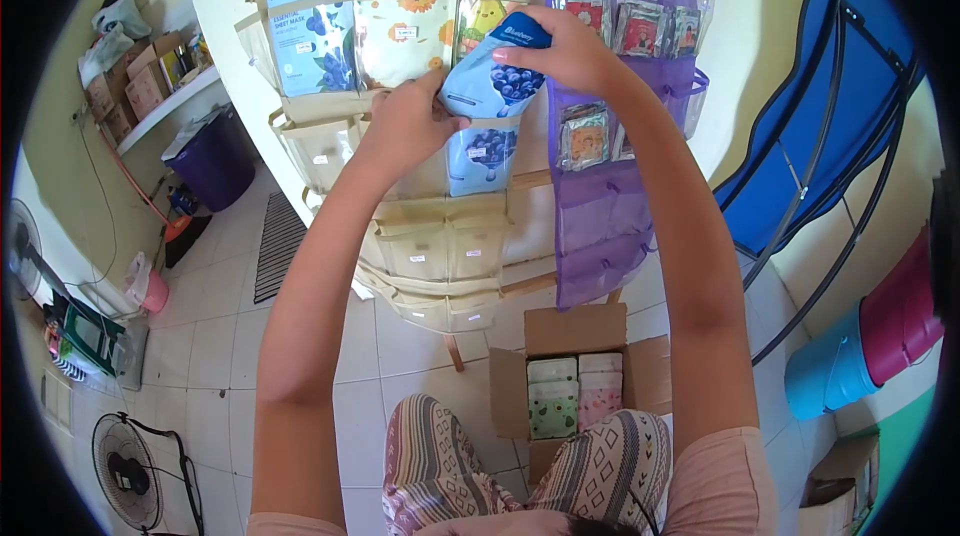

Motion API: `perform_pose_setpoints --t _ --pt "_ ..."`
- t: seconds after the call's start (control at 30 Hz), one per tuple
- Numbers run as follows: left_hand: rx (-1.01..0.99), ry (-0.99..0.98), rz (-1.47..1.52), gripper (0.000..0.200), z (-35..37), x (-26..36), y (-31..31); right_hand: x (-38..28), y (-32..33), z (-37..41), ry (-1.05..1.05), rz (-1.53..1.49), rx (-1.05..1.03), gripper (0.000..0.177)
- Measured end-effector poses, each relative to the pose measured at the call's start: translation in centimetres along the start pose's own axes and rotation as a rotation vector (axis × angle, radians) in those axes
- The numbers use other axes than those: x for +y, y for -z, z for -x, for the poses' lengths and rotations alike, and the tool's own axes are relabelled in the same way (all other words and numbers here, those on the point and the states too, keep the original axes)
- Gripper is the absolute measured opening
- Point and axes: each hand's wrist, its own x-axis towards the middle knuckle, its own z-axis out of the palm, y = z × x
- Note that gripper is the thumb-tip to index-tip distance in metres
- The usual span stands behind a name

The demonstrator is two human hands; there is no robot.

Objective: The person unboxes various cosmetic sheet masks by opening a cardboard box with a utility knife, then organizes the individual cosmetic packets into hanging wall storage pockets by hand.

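A blue blueberry sheet mask packet (487,86) stands tilted, its lower part inside a clear pocket (482,164) of a beige hanging organizer (410,211). My right hand (560,54) grips the packet's top, thumb in front. At the packet's left edge, my left hand (408,131) is closed on the pocket's rim; its far fingers are partly hidden. Above, the upper pockets hold a light blue Implora mask packet (310,31), a pale packet with orange flowers (405,31) and a green avocado packet (480,21).
A purple organizer (600,206) with small packets hangs at right. Below, an open cardboard box (576,331) holds green and pink packets. A fan (128,471) stands at lower left. Black cables (850,206) and blue and magenta buckets (835,366) are on the right.
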Motion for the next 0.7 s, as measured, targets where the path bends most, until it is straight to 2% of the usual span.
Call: perform_pose_setpoints --t 0.07,0.17,0.27,0.37,0.47,0.57,0.7 --pt "-0.052 -0.054 0.1 0.029 -0.1 -0.4 0.2 1.2 -0.5 -0.8 0.033 0.056 0.018 0.06" --pt "-0.08 -0.009 0.302 0.026 -0.7 -1.9 0.7 1.7 -0.4 -1.3 0.031 0.043 0.002 0.06" --pt "-0.066 -0.068 0.296 0.022 -0.9 -1.7 0.8 0.6 0.3 -1.1 -0.006 0.018 -0.04 0.06" --pt "0.0 0.03 -0.017 0.028 -0.5 1.5 1.2 0.0 0.4 -0.9 -0.015 0.077 -0.036 0.059" --pt "0.074 0.055 -0.035 0.029 -0.7 1.7 0.7 0.4 0.1 -1.0 0.037 0.065 0.014 0.052" --pt "0.094 -0.005 0.014 0.028 -0.1 0.8 0.2 0.7 0.2 -1.0 0.079 0.025 0.024 0.046" --pt "0.208 -0.184 0.044 0.023 1.3 -0.2 -0.2 0.0 0.3 -1.0 0.086 -0.002 -0.012 0.041"
